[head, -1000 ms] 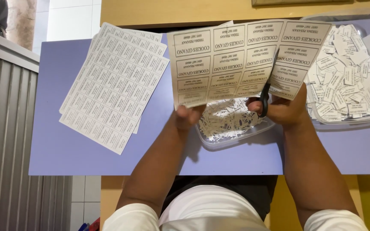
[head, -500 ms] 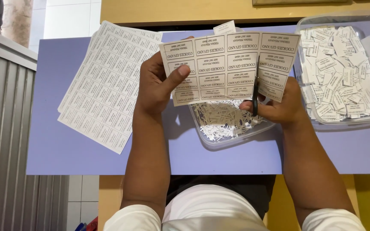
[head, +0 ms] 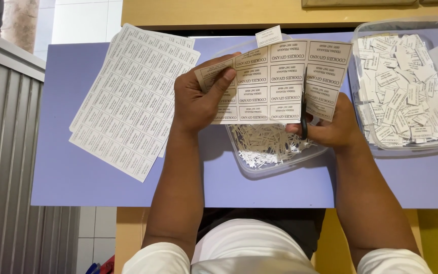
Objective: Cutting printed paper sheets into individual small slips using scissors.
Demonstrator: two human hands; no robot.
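Above the middle of the bench (head: pixel 77 172), the left hand (head: pixel 196 99) pinched the label sheet's (head: pixel 275 83) left edge, while the right hand (head: pixel 333 129) gripped scissors (head: pixel 303 119) cutting into its lower edge. The sheet looked thin, light and floppy, best held near the cut. A tub of trimmings (head: pixel 267 147) lay beneath; cut labels (head: pixel 404 83) filled the right-hand container.

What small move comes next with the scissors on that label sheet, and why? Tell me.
Probably close the black scissors further up the column line: the right hand has them partway into the white printed label sheet, which the left hand holds above the clear plastic scrap tub.
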